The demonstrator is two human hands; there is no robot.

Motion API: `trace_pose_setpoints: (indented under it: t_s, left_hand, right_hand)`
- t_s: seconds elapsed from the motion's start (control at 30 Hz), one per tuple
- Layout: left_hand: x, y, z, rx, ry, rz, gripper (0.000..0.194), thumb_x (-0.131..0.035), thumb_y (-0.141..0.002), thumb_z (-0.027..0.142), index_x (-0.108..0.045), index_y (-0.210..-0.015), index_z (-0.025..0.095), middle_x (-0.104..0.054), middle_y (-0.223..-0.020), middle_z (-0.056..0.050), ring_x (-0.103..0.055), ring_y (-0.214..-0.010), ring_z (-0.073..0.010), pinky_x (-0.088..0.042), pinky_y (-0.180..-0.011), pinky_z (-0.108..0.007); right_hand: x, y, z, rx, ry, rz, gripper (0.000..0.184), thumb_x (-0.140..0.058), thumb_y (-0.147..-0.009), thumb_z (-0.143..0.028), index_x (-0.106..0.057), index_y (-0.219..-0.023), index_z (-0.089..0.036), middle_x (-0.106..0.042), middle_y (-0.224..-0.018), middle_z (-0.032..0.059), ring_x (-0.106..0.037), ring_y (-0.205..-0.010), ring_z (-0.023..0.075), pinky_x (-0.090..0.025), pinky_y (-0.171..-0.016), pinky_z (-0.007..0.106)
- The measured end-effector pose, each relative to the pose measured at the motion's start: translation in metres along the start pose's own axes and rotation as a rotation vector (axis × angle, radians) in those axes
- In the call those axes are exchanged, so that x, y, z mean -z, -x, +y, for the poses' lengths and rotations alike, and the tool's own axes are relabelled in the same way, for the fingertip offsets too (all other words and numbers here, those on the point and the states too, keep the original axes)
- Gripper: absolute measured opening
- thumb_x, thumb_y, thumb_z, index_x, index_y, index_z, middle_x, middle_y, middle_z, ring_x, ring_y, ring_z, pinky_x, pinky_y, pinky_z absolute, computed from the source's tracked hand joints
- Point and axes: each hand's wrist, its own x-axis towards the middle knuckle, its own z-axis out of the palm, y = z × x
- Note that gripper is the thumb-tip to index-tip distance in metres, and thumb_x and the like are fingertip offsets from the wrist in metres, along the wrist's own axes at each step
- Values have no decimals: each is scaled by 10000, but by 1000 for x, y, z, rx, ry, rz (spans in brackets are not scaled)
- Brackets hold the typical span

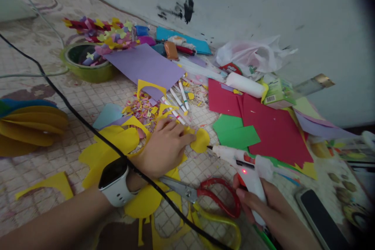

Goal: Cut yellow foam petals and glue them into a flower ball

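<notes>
My right hand (pixel 272 207) is wrapped around the handle of a white hot glue gun (pixel 234 156) with a small red light on its side. The gun's dark nozzle is at the right edge of a small rounded yellow paper piece (pixel 201 141). My left hand (pixel 168 144), with a watch (pixel 114 181) on the wrist, holds that piece at its left edge; its other fingers are curled. Larger yellow paper shapes (pixel 109 148) lie beside and under the left forearm. Scissors (pixel 190 193) with red and yellow handles rest between my hands.
A black cable (pixel 67 103) crosses in front of my left wrist. Around lie purple paper (pixel 146 64), markers (pixel 178 99), red paper (pixel 272 127), green paper (pixel 236 131), a green bowl (pixel 90 72), a phone (pixel 320 218) and a plastic bag (pixel 258 54) by the wall.
</notes>
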Motion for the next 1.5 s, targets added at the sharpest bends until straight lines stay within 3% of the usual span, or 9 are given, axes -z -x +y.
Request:
trace_pose_setpoints:
  t_s: [0.87, 1.3, 1.5]
  left_hand:
    - [-1, 0, 0, -14, -2, 14, 308, -452, -856, 131, -670, -1033, 254, -611, -856, -50, -544, -901, -228, -331, -932, -464]
    - [-1, 1, 0, -12, -25, 21, 308, -456, -841, 120, -671, -1016, 254, -607, -859, -51, -534, -910, -231, -326, -945, -465]
    - [-3, 1, 1, -17, -34, 28, 299, -460, -850, 129, -664, -1023, 262, -605, -874, -53, -532, -926, -236, -334, -944, -463]
  right_hand:
    - [6, -13, 10, 64, 18, -86, 240, -525, -822, -431, -563, -826, -194, -508, -467, -49, -444, -439, 117, -352, -410, 214]
    - [1, -15, -4, 83, -33, -16, 226, -555, -787, -409, -562, -755, -185, -469, -438, -65, -389, -381, 89, -296, -372, 197]
    - [1, -20, -8, 84, 10, -69, 219, -544, -792, -411, -562, -785, -193, -480, -433, -64, -409, -382, 104, -314, -364, 202]
